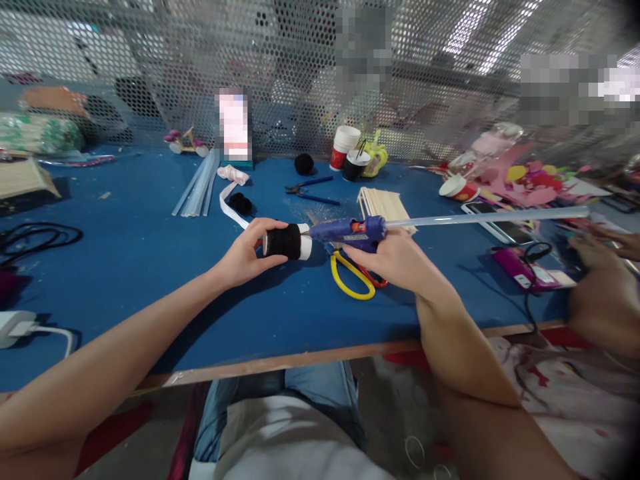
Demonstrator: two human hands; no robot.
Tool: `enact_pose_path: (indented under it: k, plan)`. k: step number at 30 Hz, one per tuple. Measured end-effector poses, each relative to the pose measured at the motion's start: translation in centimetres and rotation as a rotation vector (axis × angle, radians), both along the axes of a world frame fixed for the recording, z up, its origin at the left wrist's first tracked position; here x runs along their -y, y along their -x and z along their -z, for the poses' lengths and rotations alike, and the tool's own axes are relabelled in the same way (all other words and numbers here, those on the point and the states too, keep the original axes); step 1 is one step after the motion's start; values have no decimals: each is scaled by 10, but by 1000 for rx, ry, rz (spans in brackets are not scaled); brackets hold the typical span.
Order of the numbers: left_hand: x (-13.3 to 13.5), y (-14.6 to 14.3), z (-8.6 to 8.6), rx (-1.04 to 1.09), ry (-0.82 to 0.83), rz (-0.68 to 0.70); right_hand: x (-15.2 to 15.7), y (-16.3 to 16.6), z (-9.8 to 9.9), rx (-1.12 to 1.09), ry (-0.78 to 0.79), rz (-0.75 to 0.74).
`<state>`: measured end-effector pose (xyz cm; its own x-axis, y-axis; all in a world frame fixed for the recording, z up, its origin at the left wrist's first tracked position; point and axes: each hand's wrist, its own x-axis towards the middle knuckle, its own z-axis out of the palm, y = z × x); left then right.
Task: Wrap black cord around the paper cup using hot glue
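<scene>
My left hand (246, 253) is closed round a paper cup wrapped in black material (286, 241), held on its side just above the blue table (150, 267). My right hand (395, 257) grips a blue hot glue gun (350, 231) whose nozzle points left at the cup's white rim. A long clear glue stick (490, 217) sticks out of the gun's back to the right. Yellow-handled scissors (353, 279) lie on the table beneath the gun.
Wooden sticks (383, 203), blue pliers (310, 190), spare glue sticks (197, 187), black pompoms (303, 163), paper cups (346, 147) and white ribbon (230, 193) lie behind. A purple device (520, 268) with cable and another person's hand (597, 253) are at right. Perforated metal screen (300, 67) closes the back.
</scene>
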<state>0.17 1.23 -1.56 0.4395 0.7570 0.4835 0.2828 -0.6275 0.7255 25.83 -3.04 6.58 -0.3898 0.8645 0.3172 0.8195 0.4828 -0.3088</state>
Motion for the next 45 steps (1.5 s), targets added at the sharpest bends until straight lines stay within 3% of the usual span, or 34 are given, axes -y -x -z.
enact_pose_path:
  k: [23, 30, 45]
  plan:
    - [5, -1, -8, -68, -132, 65, -4, -2, 4, 3, -33, 39]
    - [1, 0, -3, -43, -74, 12, 0, -2, 0, 10, -50, -28]
    - [1, -1, 3, 77, 183, -35, 6, 0, -3, -25, 58, -7]
